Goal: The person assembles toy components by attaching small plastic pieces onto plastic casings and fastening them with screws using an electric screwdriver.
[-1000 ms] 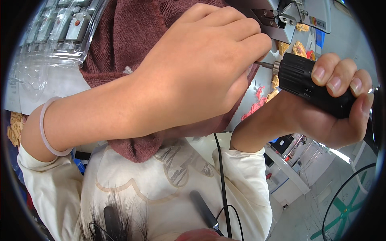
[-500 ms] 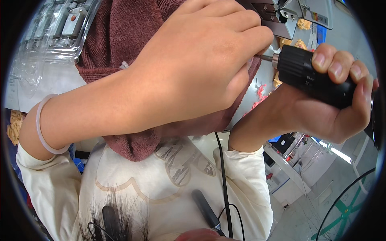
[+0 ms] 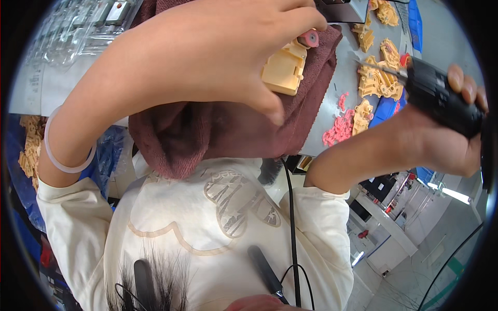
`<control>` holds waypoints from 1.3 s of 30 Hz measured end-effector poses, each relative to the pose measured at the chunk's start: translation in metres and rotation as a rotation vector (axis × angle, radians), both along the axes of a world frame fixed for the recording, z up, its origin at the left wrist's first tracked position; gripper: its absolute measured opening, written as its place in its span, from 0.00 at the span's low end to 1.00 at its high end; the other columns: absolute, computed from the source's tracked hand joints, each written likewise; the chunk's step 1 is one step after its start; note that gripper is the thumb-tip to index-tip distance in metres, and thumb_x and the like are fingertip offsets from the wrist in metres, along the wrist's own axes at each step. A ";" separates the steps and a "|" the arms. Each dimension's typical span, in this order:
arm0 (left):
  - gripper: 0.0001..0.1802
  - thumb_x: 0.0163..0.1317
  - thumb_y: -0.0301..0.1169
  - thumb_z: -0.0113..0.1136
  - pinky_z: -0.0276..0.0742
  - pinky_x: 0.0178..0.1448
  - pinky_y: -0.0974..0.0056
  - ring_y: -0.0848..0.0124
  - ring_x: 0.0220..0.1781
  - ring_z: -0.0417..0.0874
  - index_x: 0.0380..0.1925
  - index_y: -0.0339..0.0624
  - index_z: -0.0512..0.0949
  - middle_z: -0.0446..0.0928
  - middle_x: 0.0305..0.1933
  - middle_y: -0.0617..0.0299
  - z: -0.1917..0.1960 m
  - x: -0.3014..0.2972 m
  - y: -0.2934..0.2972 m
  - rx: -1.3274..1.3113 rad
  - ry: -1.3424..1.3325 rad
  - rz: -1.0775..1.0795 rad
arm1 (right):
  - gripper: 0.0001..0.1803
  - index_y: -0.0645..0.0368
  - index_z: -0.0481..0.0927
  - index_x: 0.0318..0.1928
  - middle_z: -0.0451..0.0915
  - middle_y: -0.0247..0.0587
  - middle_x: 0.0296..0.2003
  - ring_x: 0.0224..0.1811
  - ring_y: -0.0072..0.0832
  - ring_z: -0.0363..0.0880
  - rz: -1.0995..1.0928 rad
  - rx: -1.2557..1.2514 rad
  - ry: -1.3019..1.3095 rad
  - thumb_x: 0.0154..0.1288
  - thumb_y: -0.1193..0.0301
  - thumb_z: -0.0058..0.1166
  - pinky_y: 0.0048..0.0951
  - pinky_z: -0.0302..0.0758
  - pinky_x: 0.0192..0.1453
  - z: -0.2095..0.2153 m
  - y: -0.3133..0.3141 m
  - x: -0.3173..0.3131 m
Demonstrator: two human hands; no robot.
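Yellow housing lies partly under the left hand, which is spread wide.

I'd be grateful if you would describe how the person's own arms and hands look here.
The left sleeve and right sleeve are cream-coloured, loose fabric, ending near the elbows. A whitish, slim round bracelet circles the left forearm; none shows on the right forearm. No glove shows on the left hand or right hand.
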State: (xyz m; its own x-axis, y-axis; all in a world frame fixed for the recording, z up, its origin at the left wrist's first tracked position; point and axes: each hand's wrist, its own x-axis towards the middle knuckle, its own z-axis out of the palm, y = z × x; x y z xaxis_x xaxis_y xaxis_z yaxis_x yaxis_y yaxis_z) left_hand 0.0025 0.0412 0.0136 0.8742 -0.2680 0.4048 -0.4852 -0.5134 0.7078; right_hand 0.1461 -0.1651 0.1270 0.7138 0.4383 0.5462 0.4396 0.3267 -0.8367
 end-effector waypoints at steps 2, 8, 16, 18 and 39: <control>0.45 0.56 0.43 0.68 0.65 0.73 0.51 0.43 0.69 0.67 0.66 0.25 0.62 0.67 0.62 0.36 0.017 0.002 0.001 0.053 0.102 -0.041 | 0.12 0.62 0.74 0.40 0.70 0.40 0.33 0.30 0.29 0.71 -0.038 0.023 -0.029 0.61 0.67 0.53 0.34 0.72 0.33 0.006 -0.003 -0.025; 0.48 0.53 0.42 0.71 0.69 0.70 0.56 0.48 0.68 0.70 0.67 0.23 0.61 0.68 0.63 0.36 0.031 -0.005 0.003 -0.089 0.324 -0.037 | 0.14 0.65 0.73 0.47 0.71 0.40 0.32 0.29 0.27 0.70 -0.099 0.121 -0.010 0.64 0.71 0.52 0.30 0.70 0.31 0.000 -0.029 -0.050; 0.45 0.53 0.44 0.74 0.76 0.62 0.63 0.59 0.58 0.79 0.64 0.28 0.65 0.74 0.58 0.45 0.046 -0.069 0.005 -0.529 0.540 0.021 | 0.21 0.69 0.69 0.57 0.71 0.41 0.33 0.29 0.26 0.70 -0.065 0.141 0.072 0.67 0.72 0.51 0.28 0.71 0.32 -0.017 -0.051 -0.070; 0.43 0.45 0.36 0.77 0.70 0.68 0.60 0.64 0.63 0.77 0.62 0.33 0.72 0.76 0.60 0.53 0.015 -0.092 0.002 -0.665 0.175 -0.014 | 0.21 0.68 0.69 0.59 0.71 0.41 0.34 0.29 0.26 0.69 -0.044 0.133 0.111 0.68 0.72 0.50 0.28 0.71 0.33 -0.020 -0.052 -0.070; 0.27 0.63 0.33 0.66 0.65 0.74 0.56 0.55 0.70 0.72 0.61 0.38 0.73 0.73 0.64 0.49 -0.049 -0.282 -0.014 0.056 0.141 1.571 | 0.23 0.66 0.70 0.61 0.73 0.40 0.33 0.30 0.26 0.70 -0.153 0.147 0.267 0.67 0.74 0.56 0.26 0.72 0.36 -0.055 -0.067 -0.054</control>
